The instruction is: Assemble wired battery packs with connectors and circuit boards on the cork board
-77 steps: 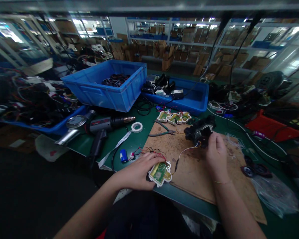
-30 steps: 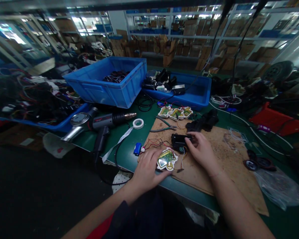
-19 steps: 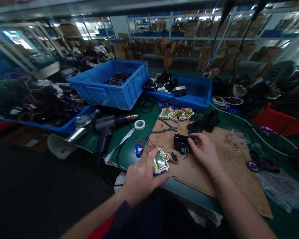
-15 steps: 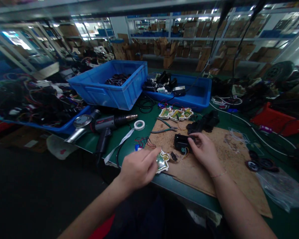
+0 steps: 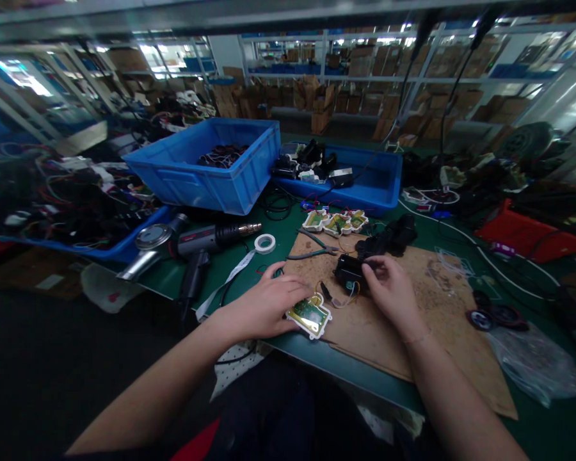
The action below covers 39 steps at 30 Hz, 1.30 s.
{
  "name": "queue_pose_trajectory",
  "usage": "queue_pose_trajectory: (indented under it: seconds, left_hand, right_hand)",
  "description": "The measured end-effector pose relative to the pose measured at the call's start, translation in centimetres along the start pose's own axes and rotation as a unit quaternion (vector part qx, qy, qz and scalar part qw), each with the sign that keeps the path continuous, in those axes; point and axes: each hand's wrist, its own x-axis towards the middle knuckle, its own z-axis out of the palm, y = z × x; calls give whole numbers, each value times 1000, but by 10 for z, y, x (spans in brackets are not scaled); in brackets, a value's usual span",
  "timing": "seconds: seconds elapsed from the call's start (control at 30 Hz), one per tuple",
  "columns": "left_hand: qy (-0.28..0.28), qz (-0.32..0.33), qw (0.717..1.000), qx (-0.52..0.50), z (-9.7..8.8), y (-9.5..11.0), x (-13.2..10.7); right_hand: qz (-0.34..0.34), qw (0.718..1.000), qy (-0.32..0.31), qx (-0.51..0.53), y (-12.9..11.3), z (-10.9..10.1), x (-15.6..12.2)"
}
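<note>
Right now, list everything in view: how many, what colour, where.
table: one, green, foreground
sheet: one, brown, on table
housing: one, black, on sheet
bulky part: one, black, behind housing
near circuit board: one, green, table edge
pliers: one, green, sheet's far-left edge
far circuit boards: three, green, beyond pliers
heat gun: one, grey, left
tape roll: one, white, centre
silver tool: one, silver, left
bins: three, blue, back and left
red bin: one, red, right
bag: one, clear, right
boxes: many, brown, background
loose parts: uncounted, mixed, in bins
left hand: one, on near circuit board
right hand: one, on housing
</note>
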Motion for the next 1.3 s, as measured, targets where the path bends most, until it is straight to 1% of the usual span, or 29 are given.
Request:
queue_pose_trajectory:
  seconds: [0.13, 0.23, 0.3, 0.4, 0.47, 0.5, 0.53, 0.57, 0.6, 0.63, 0.67, 0.7, 0.73, 0.77, 0.83, 0.9, 0.93, 0.97, 1.0, 1.07, 1.1, 1.17, 1.23, 1.3]
  left_hand:
    - [42, -44, 997, -36, 19, 11, -1]
    - [65, -52, 995, -53, 39, 22, -2]
    - [78, -48, 994, -54, 49, 29, -1]
    - [97, -23, 994, -43, 54, 35, -1]
    - [131, -16, 990, -39, 52, 33, -3]
    - [167, -31, 985, -39, 49, 29, -6]
    - [217, -62, 973, -41, 47, 24, -10]
    - [273, -107, 955, -43, 44, 18, -15]
    - [326, -159, 931, -45, 41, 10, -21]
    - [364, -211, 906, -44, 39, 2, -28]
    - [380, -259, 887, -43, 38, -6, -35]
    - [375, -296, 877, -42, 38, -14, -43]
    - [356, -320, 877, -45, 39, -20, -51]
    - [328, -331, 883, -52, 40, -25, -58]
    - [275, -320, 903, -75, 47, -30, -70]
    - [245, -291, 921, -88, 55, -31, -74]
    - [238, -281, 926, -85, 59, -31, -74]
    - [236, -278, 928, -76, 62, -31, -73]
    - [236, -278, 929, -65, 64, -32, -71]
    - [236, -284, 928, -44, 68, -34, -66]
    - [234, -284, 929, -38, 68, -36, -64]
    - [231, -284, 930, -32, 69, -39, -62]
    - [247, -287, 925, -30, 69, -41, -63]
    - [285, -294, 911, -34, 67, -41, -65]
  right_hand:
    - [29, 997, -3, 72, 3, 6, 1]
    - [34, 992, -27, 119, 1, 13, 1]
    - [30, 989, -55, 134, -1, 19, 1]
    - [16, 985, -108, 132, -5, 25, -1]
    - [4, 985, -124, 117, -8, 26, -2]
    - [-1, 987, -121, 107, -9, 25, -2]
    - [-5, 989, -114, 97, -10, 24, -2]
    - [-10, 991, -102, 85, -11, 22, -2]
    - [-15, 994, -87, 70, -12, 19, -2]
    - [-20, 996, -68, 53, -13, 16, -2]
    - [-26, 998, -47, 35, -13, 13, -1]
    - [-33, 999, -23, 16, -14, 11, -1]
    - [-40, 999, 5, -1, -15, 9, -1]
    - [-47, 998, 34, -15, -16, 7, -1]
    - [-63, 994, 89, -30, -22, 5, -2]
    - [-85, 989, 119, -40, -32, 5, -4]
    - [-98, 988, 111, -46, -39, 6, -6]
    - [-115, 988, 85, -54, -48, 8, -7]
    - [-134, 988, 43, -63, -58, 11, -9]
    - [-175, 978, -73, -86, -79, 19, -11]
    - [-196, 967, -132, -98, -90, 23, -10]
    - [-231, 942, -215, -119, -110, 33, -7]
    - [-251, 925, -255, -130, -127, 42, 2]
    - [-261, 919, -267, -129, -140, 48, 13]
